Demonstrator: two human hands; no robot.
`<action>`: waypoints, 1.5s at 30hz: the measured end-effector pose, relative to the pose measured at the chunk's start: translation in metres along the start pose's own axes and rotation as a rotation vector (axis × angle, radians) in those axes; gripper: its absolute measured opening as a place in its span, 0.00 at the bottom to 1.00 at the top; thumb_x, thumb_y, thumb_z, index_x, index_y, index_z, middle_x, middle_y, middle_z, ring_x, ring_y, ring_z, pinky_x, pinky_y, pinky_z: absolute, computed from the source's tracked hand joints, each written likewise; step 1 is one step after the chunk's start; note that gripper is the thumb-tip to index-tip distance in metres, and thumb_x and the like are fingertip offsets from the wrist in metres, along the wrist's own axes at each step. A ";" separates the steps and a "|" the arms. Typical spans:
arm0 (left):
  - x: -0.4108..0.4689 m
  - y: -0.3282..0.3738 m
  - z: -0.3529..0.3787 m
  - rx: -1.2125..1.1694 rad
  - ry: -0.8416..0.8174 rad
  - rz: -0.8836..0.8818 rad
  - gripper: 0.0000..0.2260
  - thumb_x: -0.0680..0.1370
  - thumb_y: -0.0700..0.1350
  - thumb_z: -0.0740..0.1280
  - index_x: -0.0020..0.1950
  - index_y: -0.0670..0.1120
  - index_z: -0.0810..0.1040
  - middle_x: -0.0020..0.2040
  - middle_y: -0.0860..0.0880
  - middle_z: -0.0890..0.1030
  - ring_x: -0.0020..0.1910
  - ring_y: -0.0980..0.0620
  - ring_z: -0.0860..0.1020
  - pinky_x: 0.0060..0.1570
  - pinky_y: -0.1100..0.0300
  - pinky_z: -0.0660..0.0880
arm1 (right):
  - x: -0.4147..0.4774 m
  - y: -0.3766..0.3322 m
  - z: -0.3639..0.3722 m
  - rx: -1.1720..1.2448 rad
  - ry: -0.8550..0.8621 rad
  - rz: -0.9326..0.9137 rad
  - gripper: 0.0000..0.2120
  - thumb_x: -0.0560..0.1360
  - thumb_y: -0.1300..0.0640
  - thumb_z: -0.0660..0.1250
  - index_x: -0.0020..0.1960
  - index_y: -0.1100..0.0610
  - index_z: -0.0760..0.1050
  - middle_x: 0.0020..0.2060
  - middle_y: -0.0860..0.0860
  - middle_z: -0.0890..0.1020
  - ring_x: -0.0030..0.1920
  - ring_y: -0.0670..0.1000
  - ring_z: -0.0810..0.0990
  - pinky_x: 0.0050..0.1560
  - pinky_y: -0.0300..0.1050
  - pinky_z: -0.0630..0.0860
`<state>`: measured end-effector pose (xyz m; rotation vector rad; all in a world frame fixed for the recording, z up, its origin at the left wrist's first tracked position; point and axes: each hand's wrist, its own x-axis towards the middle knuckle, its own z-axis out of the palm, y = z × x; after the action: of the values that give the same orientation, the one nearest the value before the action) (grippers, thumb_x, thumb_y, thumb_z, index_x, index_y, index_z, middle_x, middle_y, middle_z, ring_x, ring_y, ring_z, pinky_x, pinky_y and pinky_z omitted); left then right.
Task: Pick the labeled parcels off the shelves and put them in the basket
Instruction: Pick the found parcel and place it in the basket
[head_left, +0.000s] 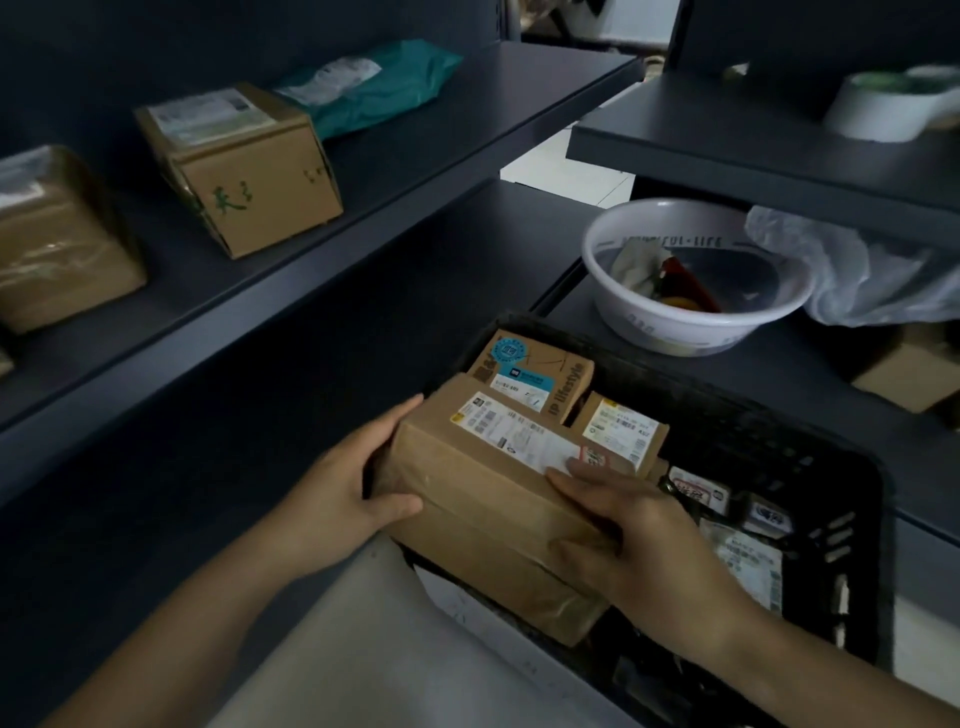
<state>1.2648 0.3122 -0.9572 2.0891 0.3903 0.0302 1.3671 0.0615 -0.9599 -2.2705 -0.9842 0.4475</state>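
Already over the black basket (810, 457), the large brown parcel (483, 499) sat tilted at its near-left corner, gripped by both hands. The left hand (343, 493) clasped the parcel's left end, fingers curled round the far side and thumb pressed on the near face. The right hand (639, 535) grasped the near top edge, fingers laid across the white label and thumb on the front. Whether the parcel's underside rested on anything could not be told.

Inside the basket, a box with a blue label (535, 371) stood at the far-left corner, touching the held parcel's far edge. A smaller box with a white label (623, 428) sat just beside it on the right. Flat labelled packets (748, 556) lay low along the right side, well below the rim, leaving height above them.

Beyond the basket's far rim stood a white bowl (691, 322) holding scraps, one of them red, with a crumpled plastic bag (857, 275) against its right side.

On the upper left shelf (467, 130) were a taped brown box (57, 244), a carton with green writing (260, 192) near the front edge, and a teal mailing bag (374, 88) behind it. The lower shelf (311, 338) ran beside the left hand. A strip of pale floor (561, 166) showed between the two shelf units.
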 end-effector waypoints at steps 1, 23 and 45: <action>0.000 0.003 -0.001 0.001 0.008 0.023 0.39 0.69 0.41 0.74 0.64 0.76 0.60 0.66 0.70 0.67 0.66 0.68 0.65 0.68 0.59 0.63 | -0.002 -0.002 -0.004 -0.014 0.023 -0.011 0.30 0.71 0.52 0.72 0.70 0.42 0.66 0.71 0.39 0.65 0.72 0.41 0.60 0.73 0.40 0.59; 0.144 0.015 0.042 0.355 0.089 -0.126 0.38 0.75 0.53 0.67 0.77 0.52 0.45 0.74 0.49 0.60 0.71 0.47 0.61 0.67 0.48 0.64 | 0.102 0.044 -0.007 -0.359 0.279 0.063 0.22 0.77 0.56 0.63 0.71 0.48 0.68 0.72 0.50 0.67 0.74 0.55 0.59 0.62 0.55 0.74; -0.113 0.281 -0.169 0.986 0.131 -0.073 0.21 0.64 0.46 0.78 0.55 0.45 0.81 0.45 0.47 0.81 0.40 0.45 0.80 0.30 0.56 0.78 | 0.041 -0.243 -0.261 -0.479 -0.328 -0.049 0.27 0.78 0.54 0.60 0.75 0.50 0.58 0.71 0.52 0.67 0.71 0.54 0.62 0.71 0.49 0.59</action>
<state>1.2018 0.2864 -0.6172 3.0491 0.6475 -0.0874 1.3999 0.1157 -0.6064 -2.6379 -1.4344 0.6315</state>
